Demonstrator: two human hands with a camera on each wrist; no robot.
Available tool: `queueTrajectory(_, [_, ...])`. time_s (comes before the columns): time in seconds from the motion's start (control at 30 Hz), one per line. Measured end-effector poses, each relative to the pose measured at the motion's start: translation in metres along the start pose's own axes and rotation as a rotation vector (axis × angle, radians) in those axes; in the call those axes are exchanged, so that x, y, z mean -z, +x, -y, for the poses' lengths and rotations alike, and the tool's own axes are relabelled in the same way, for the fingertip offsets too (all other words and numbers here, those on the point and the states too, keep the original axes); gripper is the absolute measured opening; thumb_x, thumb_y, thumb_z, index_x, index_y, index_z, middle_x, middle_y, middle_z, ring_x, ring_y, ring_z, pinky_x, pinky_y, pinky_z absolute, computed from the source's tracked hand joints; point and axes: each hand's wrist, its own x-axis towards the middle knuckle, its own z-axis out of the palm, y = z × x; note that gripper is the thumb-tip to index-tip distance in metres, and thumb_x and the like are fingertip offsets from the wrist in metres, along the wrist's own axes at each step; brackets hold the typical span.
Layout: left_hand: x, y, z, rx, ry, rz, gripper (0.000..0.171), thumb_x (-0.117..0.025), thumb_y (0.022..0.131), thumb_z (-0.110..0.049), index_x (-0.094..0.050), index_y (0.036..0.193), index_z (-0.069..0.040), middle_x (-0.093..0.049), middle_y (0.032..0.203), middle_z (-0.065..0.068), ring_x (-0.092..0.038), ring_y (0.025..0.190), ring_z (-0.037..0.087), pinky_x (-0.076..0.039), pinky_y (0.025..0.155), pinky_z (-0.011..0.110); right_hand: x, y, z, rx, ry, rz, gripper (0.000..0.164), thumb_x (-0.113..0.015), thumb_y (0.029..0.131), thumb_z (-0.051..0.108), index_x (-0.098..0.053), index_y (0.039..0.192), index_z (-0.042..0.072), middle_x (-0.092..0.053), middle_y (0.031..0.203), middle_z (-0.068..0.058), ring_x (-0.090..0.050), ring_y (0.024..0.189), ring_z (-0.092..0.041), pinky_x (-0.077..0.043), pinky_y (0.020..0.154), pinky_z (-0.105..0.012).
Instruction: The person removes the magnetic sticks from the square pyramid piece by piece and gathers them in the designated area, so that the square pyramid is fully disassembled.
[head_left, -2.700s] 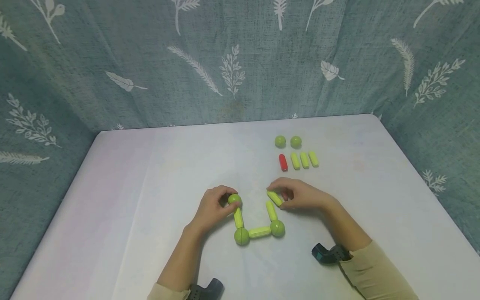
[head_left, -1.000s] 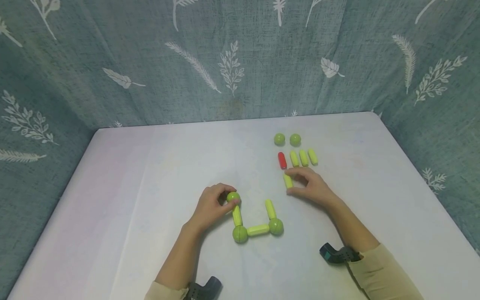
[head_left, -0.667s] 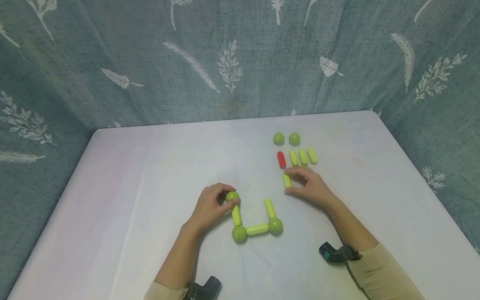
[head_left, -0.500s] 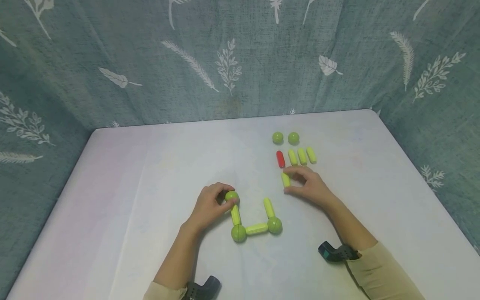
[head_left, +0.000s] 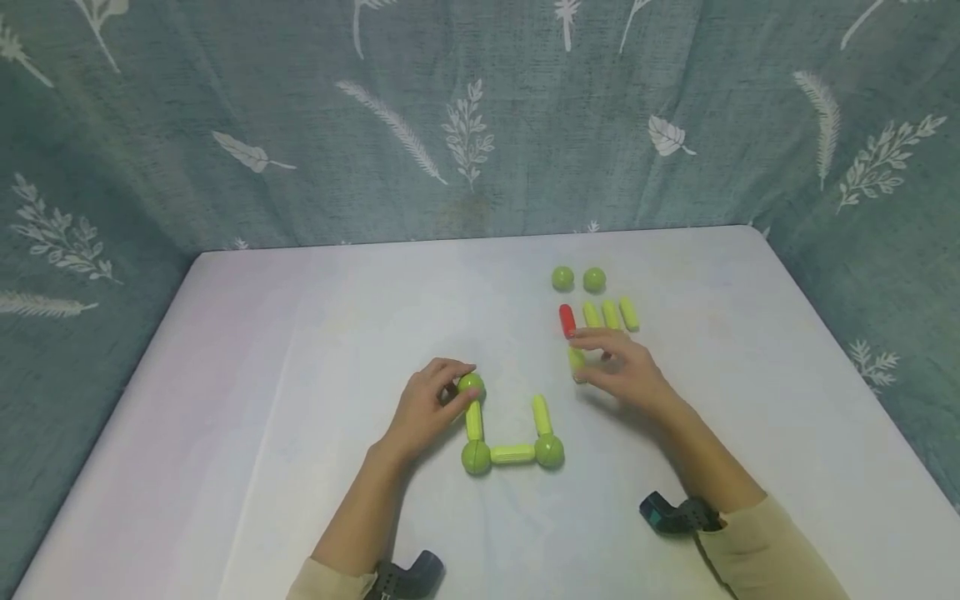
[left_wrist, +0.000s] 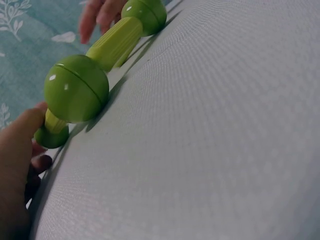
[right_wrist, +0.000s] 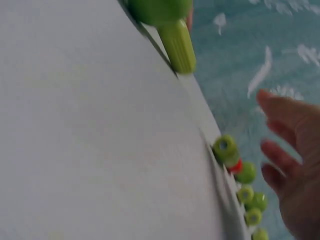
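In the head view, my left hand [head_left: 422,412] holds a green toy ball [head_left: 471,384] between thumb and fingers. This ball tops a U of building-toy pieces: a yellow-green left rod [head_left: 474,422], a corner ball [head_left: 476,457], a bottom rod [head_left: 513,454], a right ball [head_left: 549,451] and a free-ended right rod [head_left: 542,414]. My right hand [head_left: 628,368] hovers over a loose yellow-green rod [head_left: 576,358] just below the red rod [head_left: 567,320]. The right wrist view shows my thumb and fingers [right_wrist: 285,112] spread apart, with the loose rod [right_wrist: 224,148] lying on the table.
Beyond my right hand lie several yellow-green rods [head_left: 629,314] in a row with the red one. Two green balls [head_left: 578,279] sit behind them. A teal leaf-print cloth [head_left: 465,125] hangs behind and beside the white table [head_left: 360,317].
My right hand carried the loose rod from beside the U to below the red rod, and its fingers have since come off it. The U has turned slightly under my left hand.
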Motion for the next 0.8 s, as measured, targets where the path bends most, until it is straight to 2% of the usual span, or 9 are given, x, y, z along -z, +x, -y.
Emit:
queueTrajectory(0.07, [-0.001, 0.000, -0.001, -0.024, 0.021, -0.020, 0.036, -0.067, 0.087, -0.028, -0.063, 0.118, -0.012, -0.060, 0.115, 0.002, -0.057, 0.092, 0.016, -0.046, 0.083, 0.037, -0.003, 0.001, 0.010, 0.057, 0.046, 0.112, 0.037, -0.076, 0.075, 0.000, -0.066, 0.111, 0.004, -0.064, 0.119, -0.011, -0.056, 0.110, -0.017, -0.049, 0.084, -0.030])
queueTrajectory(0.13, [-0.002, 0.000, -0.002, -0.098, 0.073, -0.046, 0.034, -0.068, 0.087, -0.025, -0.063, 0.117, -0.010, -0.059, 0.117, 0.004, -0.057, 0.101, 0.020, -0.046, 0.088, 0.040, -0.009, 0.002, 0.019, 0.108, 0.045, 0.256, 0.031, -0.072, 0.079, 0.000, -0.067, 0.109, 0.006, -0.065, 0.118, -0.009, -0.056, 0.108, -0.019, -0.048, 0.087, -0.030])
queueTrajectory(0.23, [-0.004, 0.001, -0.006, -0.263, 0.152, -0.100, 0.029, -0.070, 0.084, -0.019, -0.066, 0.110, -0.008, -0.060, 0.116, 0.006, -0.056, 0.110, 0.024, -0.045, 0.093, 0.042, -0.020, 0.002, 0.027, 0.142, 0.018, 0.425, 0.027, -0.067, 0.082, 0.000, -0.070, 0.106, 0.012, -0.065, 0.119, -0.003, -0.054, 0.111, -0.020, -0.045, 0.093, -0.034])
queueTrajectory(0.33, [-0.005, 0.002, -0.012, -0.418, 0.198, -0.118, 0.022, -0.072, 0.081, -0.017, -0.069, 0.101, -0.009, -0.063, 0.110, 0.005, -0.057, 0.105, 0.023, -0.044, 0.092, 0.040, -0.026, 0.001, 0.028, 0.133, 0.004, 0.512, 0.029, -0.064, 0.082, 0.001, -0.070, 0.105, 0.018, -0.064, 0.120, 0.002, -0.051, 0.113, -0.018, -0.043, 0.095, -0.037])
queueTrajectory(0.47, [-0.006, 0.003, -0.022, -0.568, 0.250, -0.075, 0.013, -0.069, 0.084, -0.024, -0.071, 0.089, -0.012, -0.067, 0.092, -0.002, -0.061, 0.093, 0.016, -0.044, 0.093, 0.036, -0.029, -0.001, 0.024, 0.112, 0.018, 0.525, 0.027, -0.069, 0.080, 0.005, -0.071, 0.102, 0.020, -0.064, 0.115, 0.005, -0.050, 0.112, -0.016, -0.042, 0.095, -0.037])
queueTrajectory(0.6, [-0.006, 0.003, -0.027, -0.681, 0.306, -0.052, 0.023, -0.064, 0.088, -0.035, -0.071, 0.081, -0.014, -0.067, 0.078, -0.006, -0.062, 0.081, 0.011, -0.047, 0.089, 0.035, -0.030, -0.001, 0.021, 0.083, 0.024, 0.469, 0.026, -0.075, 0.078, 0.008, -0.071, 0.101, 0.018, -0.064, 0.108, 0.004, -0.052, 0.106, -0.015, -0.045, 0.091, -0.032])
queueTrajectory(0.7, [-0.005, 0.002, -0.030, -0.704, 0.332, -0.040, 0.029, -0.068, 0.083, -0.044, -0.072, 0.083, -0.015, -0.067, 0.077, -0.007, -0.062, 0.078, 0.010, -0.049, 0.084, 0.032, -0.033, -0.002, 0.020, 0.084, 0.011, 0.409, 0.026, -0.077, 0.076, 0.010, -0.072, 0.100, 0.017, -0.065, 0.104, 0.004, -0.053, 0.101, -0.014, -0.046, 0.087, -0.029])
queueTrajectory(0.8, [-0.005, 0.001, -0.033, -0.677, 0.375, -0.002, 0.036, -0.073, 0.074, -0.051, -0.072, 0.086, -0.017, -0.067, 0.077, -0.009, -0.062, 0.076, 0.009, -0.049, 0.079, 0.030, -0.038, -0.003, 0.022, 0.107, -0.017, 0.355, 0.025, -0.079, 0.076, 0.014, -0.072, 0.100, 0.016, -0.066, 0.100, 0.005, -0.053, 0.097, -0.013, -0.045, 0.085, -0.028])
